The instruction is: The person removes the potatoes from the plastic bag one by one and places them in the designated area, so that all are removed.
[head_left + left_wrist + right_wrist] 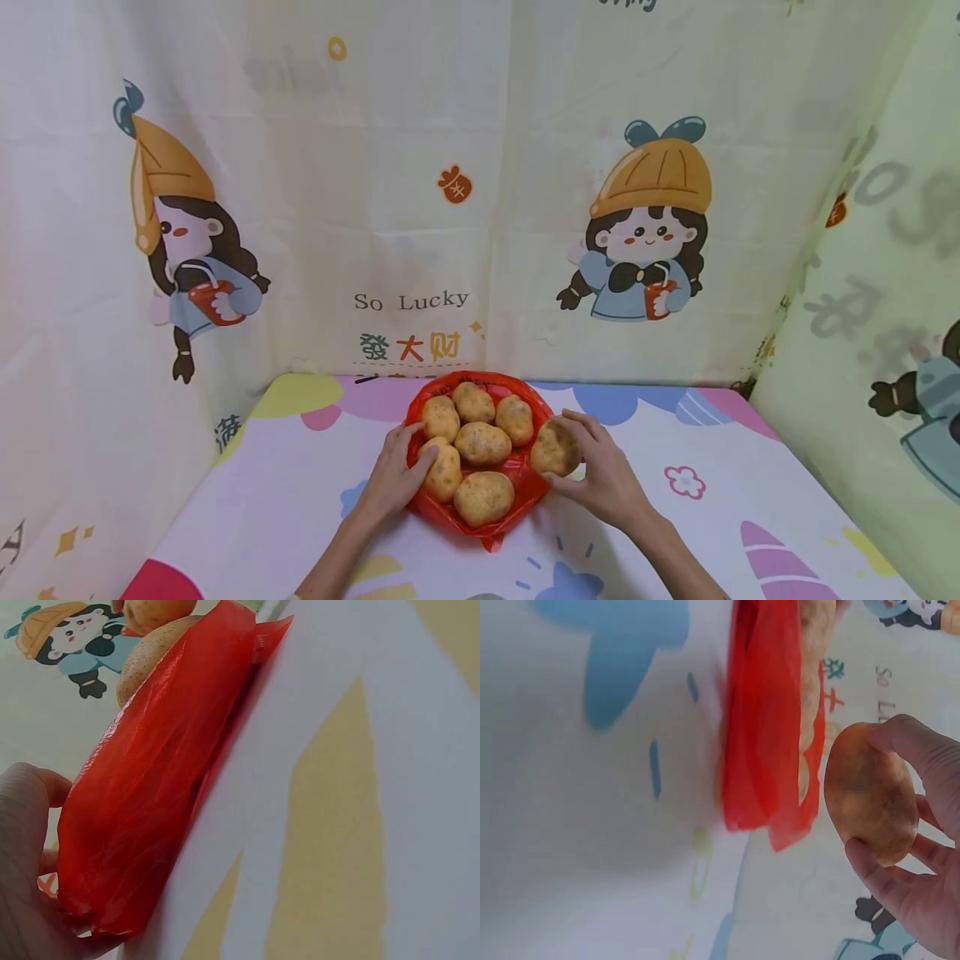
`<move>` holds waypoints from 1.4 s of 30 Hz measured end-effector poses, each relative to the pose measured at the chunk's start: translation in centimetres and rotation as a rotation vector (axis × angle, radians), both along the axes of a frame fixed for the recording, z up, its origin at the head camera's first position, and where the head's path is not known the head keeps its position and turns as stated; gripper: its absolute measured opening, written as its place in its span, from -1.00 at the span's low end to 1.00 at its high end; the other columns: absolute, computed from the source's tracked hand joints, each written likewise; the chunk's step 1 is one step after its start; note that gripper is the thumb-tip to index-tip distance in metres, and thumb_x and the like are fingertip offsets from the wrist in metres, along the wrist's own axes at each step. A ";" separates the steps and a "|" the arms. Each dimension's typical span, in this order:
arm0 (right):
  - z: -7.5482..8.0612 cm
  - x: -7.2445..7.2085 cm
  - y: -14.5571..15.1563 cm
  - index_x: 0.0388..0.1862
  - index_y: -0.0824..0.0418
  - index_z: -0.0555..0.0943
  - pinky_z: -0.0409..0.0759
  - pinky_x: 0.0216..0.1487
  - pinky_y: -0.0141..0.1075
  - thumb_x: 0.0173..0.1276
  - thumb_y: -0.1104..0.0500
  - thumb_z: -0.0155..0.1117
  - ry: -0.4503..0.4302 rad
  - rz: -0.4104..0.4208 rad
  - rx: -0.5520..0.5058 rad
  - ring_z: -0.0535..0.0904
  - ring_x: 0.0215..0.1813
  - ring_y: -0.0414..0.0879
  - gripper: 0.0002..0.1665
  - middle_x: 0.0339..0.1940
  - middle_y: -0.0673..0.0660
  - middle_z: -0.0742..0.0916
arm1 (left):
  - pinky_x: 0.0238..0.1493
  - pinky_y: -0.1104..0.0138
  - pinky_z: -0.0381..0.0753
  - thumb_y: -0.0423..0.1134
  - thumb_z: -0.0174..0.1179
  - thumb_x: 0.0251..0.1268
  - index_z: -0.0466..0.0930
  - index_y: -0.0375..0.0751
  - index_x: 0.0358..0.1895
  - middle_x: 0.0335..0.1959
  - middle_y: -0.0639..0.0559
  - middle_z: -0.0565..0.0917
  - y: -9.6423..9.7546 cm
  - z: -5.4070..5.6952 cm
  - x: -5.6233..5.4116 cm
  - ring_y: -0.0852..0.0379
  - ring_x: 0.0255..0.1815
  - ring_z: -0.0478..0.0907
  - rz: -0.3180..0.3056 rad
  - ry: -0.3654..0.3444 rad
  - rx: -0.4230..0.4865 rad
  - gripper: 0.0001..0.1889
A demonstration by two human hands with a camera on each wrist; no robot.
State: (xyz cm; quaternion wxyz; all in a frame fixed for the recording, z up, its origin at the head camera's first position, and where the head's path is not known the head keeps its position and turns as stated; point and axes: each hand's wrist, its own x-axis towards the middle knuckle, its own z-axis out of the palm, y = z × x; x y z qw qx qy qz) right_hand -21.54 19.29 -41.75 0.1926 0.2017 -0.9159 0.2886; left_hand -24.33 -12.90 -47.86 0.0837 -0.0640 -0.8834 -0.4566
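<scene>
A red plastic bag [522, 510], spread wide into a round shape, sits on the table with several potatoes [483, 443] inside. My left hand [397, 473] grips its left side, the thumb over the rim by a potato. In the left wrist view, fingers [56, 787] curl against the bag's red wall [150, 802]. At the right rim, my right hand [600, 467] holds one more potato [556, 447] between thumb and fingertips. The right wrist view shows this held potato [871, 793] apart from the bag, raised off the table.
The tabletop [645, 517] has a white cloth with coloured shapes. Just behind it hangs a pale curtain [510, 250] printed with cartoon figures and lettering; more of the same cloth [840, 275] closes off the sides.
</scene>
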 end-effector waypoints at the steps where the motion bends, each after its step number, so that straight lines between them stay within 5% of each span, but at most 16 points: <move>1: -0.1 -0.1 0.3 0.32 0.10 0.55 0.75 -0.08 -0.20 -0.03 0.12 0.73 0.001 -0.003 0.010 0.56 0.27 0.13 -0.12 0.37 0.17 0.55 | 0.39 -0.27 0.34 0.02 0.19 0.49 0.37 -0.19 0.44 0.47 -0.31 0.27 0.0 0.0 0.0 -0.31 0.45 0.31 0.002 -0.009 0.006 -0.41; 12: -0.8 -1.8 3.5 0.33 0.20 0.55 0.71 0.05 0.09 -0.07 0.22 0.74 0.027 0.017 0.082 0.57 0.26 0.23 -0.08 0.31 0.23 0.58 | 0.38 -0.27 0.36 0.04 0.18 0.49 0.37 -0.20 0.44 0.47 -0.30 0.27 0.0 -0.1 0.0 -0.30 0.45 0.31 0.000 -0.018 0.004 -0.41; 24: -1.7 -4.7 5.8 0.35 0.22 0.53 0.68 0.06 0.16 -0.03 0.23 0.71 -0.026 0.061 0.154 0.54 0.25 0.27 -0.09 0.27 0.28 0.58 | 0.38 -0.27 0.36 0.04 0.17 0.50 0.35 -0.17 0.46 0.48 -0.30 0.26 0.3 -0.1 -0.1 -0.31 0.46 0.30 -0.006 -0.036 0.005 -0.40; 42: -1.6 -8.9 6.6 0.46 0.21 0.42 0.64 0.12 0.22 0.05 0.13 0.67 -0.266 0.217 0.214 0.45 0.32 0.26 -0.01 0.32 0.27 0.53 | 0.33 -0.28 0.41 0.04 0.18 0.48 0.35 -0.15 0.45 0.48 -0.30 0.27 0.2 -0.3 -0.2 -0.31 0.45 0.31 0.011 -0.035 -0.004 -0.40</move>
